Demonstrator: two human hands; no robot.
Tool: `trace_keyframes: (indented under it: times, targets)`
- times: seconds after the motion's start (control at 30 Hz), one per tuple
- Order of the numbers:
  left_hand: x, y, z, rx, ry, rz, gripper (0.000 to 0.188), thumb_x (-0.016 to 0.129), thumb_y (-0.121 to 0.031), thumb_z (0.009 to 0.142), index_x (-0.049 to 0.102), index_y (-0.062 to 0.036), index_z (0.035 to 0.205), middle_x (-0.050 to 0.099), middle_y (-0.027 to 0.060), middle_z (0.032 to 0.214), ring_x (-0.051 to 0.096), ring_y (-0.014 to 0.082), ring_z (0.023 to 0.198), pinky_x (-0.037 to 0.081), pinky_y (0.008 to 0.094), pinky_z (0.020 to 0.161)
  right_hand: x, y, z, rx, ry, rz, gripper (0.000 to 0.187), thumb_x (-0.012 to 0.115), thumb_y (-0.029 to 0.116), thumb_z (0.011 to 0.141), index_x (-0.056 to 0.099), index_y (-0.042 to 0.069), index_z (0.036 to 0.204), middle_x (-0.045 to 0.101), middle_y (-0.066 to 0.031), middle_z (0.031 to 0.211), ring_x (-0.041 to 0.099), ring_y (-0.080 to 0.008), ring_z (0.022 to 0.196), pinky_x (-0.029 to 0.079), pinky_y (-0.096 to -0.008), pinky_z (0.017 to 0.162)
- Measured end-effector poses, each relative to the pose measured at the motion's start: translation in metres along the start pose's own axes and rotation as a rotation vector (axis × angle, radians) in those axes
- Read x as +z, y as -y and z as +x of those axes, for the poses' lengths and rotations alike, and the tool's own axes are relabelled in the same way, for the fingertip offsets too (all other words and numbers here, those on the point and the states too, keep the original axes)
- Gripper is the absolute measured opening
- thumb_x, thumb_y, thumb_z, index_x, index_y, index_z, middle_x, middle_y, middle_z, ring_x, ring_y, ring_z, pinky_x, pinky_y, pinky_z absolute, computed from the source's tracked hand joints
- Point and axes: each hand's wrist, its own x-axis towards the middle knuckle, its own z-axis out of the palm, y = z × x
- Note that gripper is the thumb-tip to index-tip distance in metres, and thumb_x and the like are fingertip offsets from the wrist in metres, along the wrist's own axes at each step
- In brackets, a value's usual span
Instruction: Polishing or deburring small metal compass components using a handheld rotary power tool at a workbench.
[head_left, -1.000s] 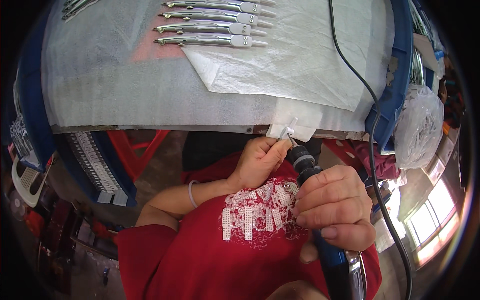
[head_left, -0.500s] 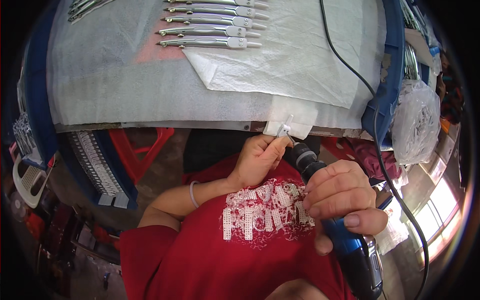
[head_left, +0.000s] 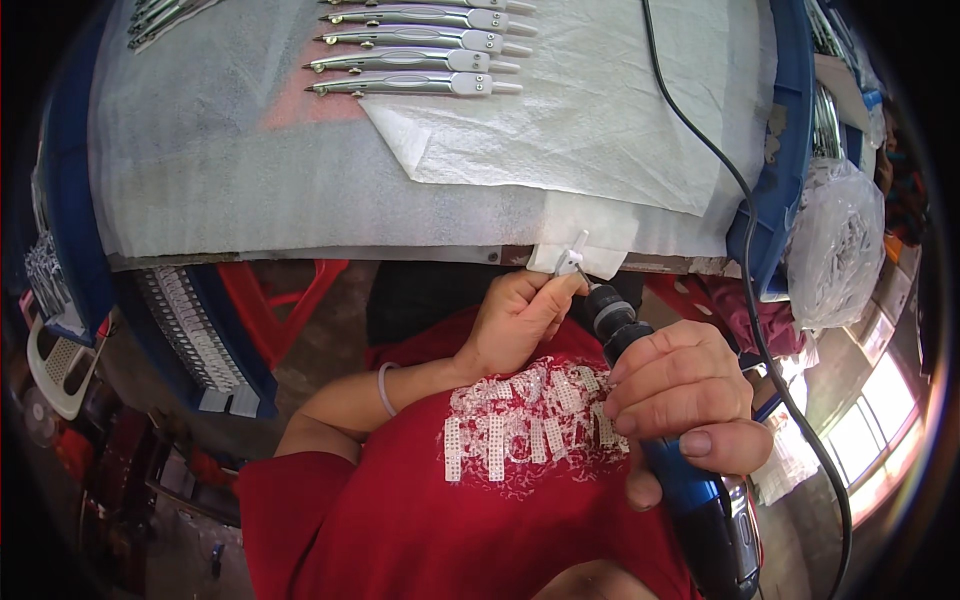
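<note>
With fingers closed, my left hand (head_left: 518, 318) pinches a drawing compass at the table's front edge. Only the compass's white handle end (head_left: 573, 258) shows, above a white pad (head_left: 606, 236); its legs are hidden by my hand. My right hand (head_left: 685, 405) wraps round a blue and black electric screwdriver (head_left: 690, 500). The tool slants up and left, and its thin bit meets the compass's hinge end beside my left fingertips. Several silver compasses with white handles (head_left: 420, 84) lie in a row on the cloth farther back.
A grey-white cloth (head_left: 270, 190) covers the table. A black cable (head_left: 690, 125) runs down its right side. Blue bins (head_left: 775, 200) flank the table, and a clear bag of parts (head_left: 835, 250) hangs at the right. More metal parts (head_left: 165, 18) lie at the far left.
Both hands keep their hold, and the bit stays at the compass's hinge end. The view has shifted very slightly; nothing else visibly differs.
</note>
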Motion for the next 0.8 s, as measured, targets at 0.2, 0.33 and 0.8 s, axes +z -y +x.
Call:
trace_keyframes:
  times: [0.2, 0.33, 0.8]
  targets:
    - [0.0, -0.001, -0.001, 0.003, -0.005, 0.0, 0.024, 0.053, -0.02, 0.097, 0.065, -0.0003, 0.09, 0.049, -0.0053, 0.062, 0.041, 0.0018, 0.052, 0.033, 0.0183, 0.047, 0.009, -0.003, 0.004, -0.007, -0.132, 0.1, 0.04, 0.079, 0.017, 0.074, 0.046, 0.002, 0.091, 0.061, -0.0149, 0.07, 0.061, -0.0228, 0.053, 0.052, -0.0322, 0.048]
    - [0.001, 0.002, 0.0, 0.035, -0.009, 0.02, 0.025, 0.054, -0.021, 0.097, 0.065, -0.001, 0.086, 0.05, -0.0051, 0.061, 0.042, 0.002, 0.051, 0.033, 0.0186, 0.046, -0.001, -0.002, 0.007, -0.012, -0.063, 0.056, 0.043, 0.075, 0.024, 0.078, 0.042, 0.003, 0.096, 0.061, -0.0118, 0.072, 0.062, -0.0207, 0.053, 0.052, -0.0308, 0.049]
    - [-0.003, -0.005, -0.003, 0.005, 0.115, -0.008, 0.029, 0.047, -0.025, 0.1, 0.06, 0.0001, 0.103, 0.051, -0.0011, 0.068, 0.042, 0.0051, 0.049, 0.033, 0.0209, 0.044, -0.017, 0.038, -0.015, 0.066, -0.208, 0.121, 0.058, 0.075, 0.021, 0.079, 0.036, 0.004, 0.119, 0.061, -0.0145, 0.081, 0.062, -0.0252, 0.068, 0.051, -0.0391, 0.066]
